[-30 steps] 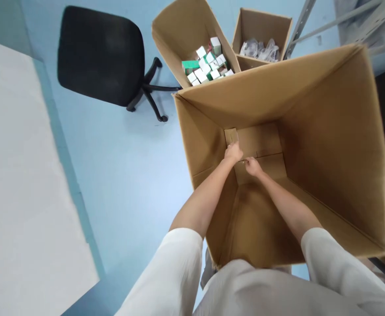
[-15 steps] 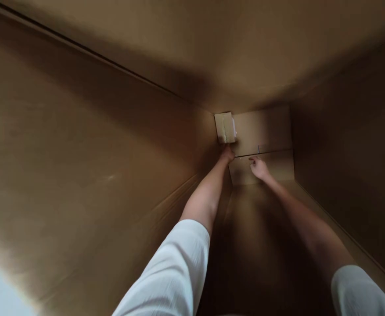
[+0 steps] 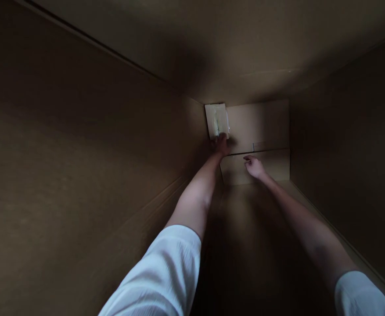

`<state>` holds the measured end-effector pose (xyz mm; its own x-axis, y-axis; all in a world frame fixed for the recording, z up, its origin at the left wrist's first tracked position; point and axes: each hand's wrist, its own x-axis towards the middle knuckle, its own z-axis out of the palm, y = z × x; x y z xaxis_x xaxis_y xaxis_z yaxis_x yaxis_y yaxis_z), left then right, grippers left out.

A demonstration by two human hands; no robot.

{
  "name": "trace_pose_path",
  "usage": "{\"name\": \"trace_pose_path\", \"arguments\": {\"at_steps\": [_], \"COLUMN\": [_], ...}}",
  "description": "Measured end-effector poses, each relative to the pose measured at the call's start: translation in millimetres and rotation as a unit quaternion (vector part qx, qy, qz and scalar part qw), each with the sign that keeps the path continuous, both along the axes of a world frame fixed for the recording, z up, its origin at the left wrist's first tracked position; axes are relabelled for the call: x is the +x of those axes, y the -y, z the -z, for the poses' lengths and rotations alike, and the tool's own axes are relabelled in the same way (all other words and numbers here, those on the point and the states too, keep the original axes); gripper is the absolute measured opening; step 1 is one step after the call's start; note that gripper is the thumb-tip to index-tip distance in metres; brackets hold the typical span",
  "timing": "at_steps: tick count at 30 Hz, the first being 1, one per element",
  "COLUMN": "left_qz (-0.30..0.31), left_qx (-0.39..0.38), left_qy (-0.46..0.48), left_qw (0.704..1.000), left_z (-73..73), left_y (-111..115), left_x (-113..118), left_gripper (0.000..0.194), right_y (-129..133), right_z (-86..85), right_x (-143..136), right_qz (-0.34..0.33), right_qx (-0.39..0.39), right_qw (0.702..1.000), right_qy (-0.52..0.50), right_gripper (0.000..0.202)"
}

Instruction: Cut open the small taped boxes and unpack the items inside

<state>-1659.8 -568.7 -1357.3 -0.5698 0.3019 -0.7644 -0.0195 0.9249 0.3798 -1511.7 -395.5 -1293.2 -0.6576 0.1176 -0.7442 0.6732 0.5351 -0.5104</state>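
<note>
A small cardboard box (image 3: 214, 116) with a strip of clear tape on top stands in the far left corner of a deep, large cardboard box (image 3: 258, 125). My left hand (image 3: 221, 145) is at the small box's near edge, fingers apart and resting on its top; shadow hides part of them. My right hand (image 3: 254, 166) hovers over or touches the large box's floor by the flap seam, fingers loosely bent and forefinger stretched out, with nothing seen in it. I cannot tell whether it touches the floor.
Tall cardboard walls enclose both arms, with the left wall (image 3: 80, 166) and right wall (image 3: 350, 145) close by. A dark seam (image 3: 271, 150) crosses the floor between two flaps. Something white (image 3: 227, 119) shows along the small box's right side.
My left hand has moved up from below the small box onto its near top edge. My right hand has hardly moved. The view has darkened and shifted slightly.
</note>
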Motion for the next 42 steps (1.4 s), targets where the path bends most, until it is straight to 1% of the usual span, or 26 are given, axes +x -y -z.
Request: {"name": "trace_pose_path", "arguments": {"at_steps": [1, 3, 7, 10, 11, 15, 17, 19, 22, 25, 27, 29, 31, 33, 35, 38, 40, 42], "left_qz": [0.004, 0.045, 0.114, 0.147, 0.149, 0.152, 0.151, 0.139, 0.096, 0.036, -0.001, -0.028, -0.026, -0.011, -0.01, -0.008, 0.004, 0.024], "left_qx": [-0.016, -0.039, -0.033, -0.029, -0.027, -0.039, -0.038, -0.036, -0.054, -0.057, -0.054, -0.047, -0.023, -0.02, -0.019, -0.033, -0.029, -0.037], "left_qy": [-0.001, 0.013, 0.055, 0.083, 0.091, 0.086, 0.082, 0.092, 0.106, 0.058, 0.024, 0.007, -0.01, 0.007, 0.031, 0.056, 0.068, 0.083], "left_qw": [1.0, 0.998, 0.991, 0.985, 0.984, 0.984, 0.984, 0.985, 0.988, 0.996, 0.998, 0.998, 0.999, 1.0, 0.999, 0.998, 0.997, 0.996], "left_z": [-2.9, -9.4, -19.0, -23.1, -24.1, -27.9, -29.8, -32.1, -35.5, -35.5, -32.0, -25.5, -16.4, -7.3, -1.4, -2.6, -8.1, -13.7], "left_y": [-1.7, -5.3, -9.3, -9.0, -8.6, -5.7, -3.2, 0.6, 7.5, 11.8, 11.6, 10.1, 9.2, 9.9, 11.7, 14.3, 15.2, 15.6], "left_x": [3.6, 11.5, 30.6, 48.2, 54.0, 71.6, 76.6, 79.7, 78.6, 63.3, 45.1, 25.6, 11.4, 7.3, 14.2, 37.5, 54.4, 67.9], "left_gripper": [0.089, 0.091, 0.098, 0.098, 0.098, 0.092, 0.092, 0.095, 0.094, 0.092, 0.09, 0.091, 0.092, 0.101, 0.11, 0.116, 0.114, 0.109], "right_y": [-0.1, -1.0, -3.4, -4.5, -4.5, -0.5, 5.6, 14.6, 29.6, 38.4, 37.6, 31.2, 20.2, 6.0, -8.8, -23.3, -23.0, -14.2], "right_z": [-0.3, -1.0, -1.1, -0.7, -0.3, 7.0, 16.3, 28.4, 44.4, 49.1, 45.5, 39.5, 34.3, 31.5, 30.6, 30.3, 29.4, 28.0], "right_x": [0.3, 0.8, -1.5, -7.9, -11.1, -29.8, -43.0, -58.1, -79.0, -88.3, -85.7, -77.4, -65.5, -51.5, -36.8, -18.0, -11.9, -14.0], "right_qz": [0.0, 0.0, -0.001, 0.0, -0.001, -0.024, -0.048, -0.069, -0.073, -0.05, -0.043, -0.046, -0.05, -0.054, -0.051, -0.035, -0.027, -0.033], "right_qx": [0.0, 0.001, 0.011, 0.025, 0.027, 0.032, 0.034, 0.029, 0.009, -0.01, -0.01, -0.001, 0.011, 0.023, 0.032, 0.042, 0.046, 0.042], "right_qw": [1.0, 1.0, 1.0, 1.0, 1.0, 0.997, 0.994, 0.991, 0.992, 0.994, 0.996, 0.997, 0.998, 0.997, 0.998, 0.998, 0.999, 0.999], "right_qy": [0.005, 0.013, 0.009, 0.001, -0.004, -0.058, -0.093, -0.111, -0.105, -0.093, -0.076, -0.056, -0.045, -0.042, -0.036, -0.016, 0.0, 0.006], "right_gripper": [0.039, 0.038, 0.039, 0.043, 0.046, 0.068, 0.082, 0.091, 0.09, 0.082, 0.077, 0.072, 0.068, 0.066, 0.063, 0.061, 0.061, 0.064]}}
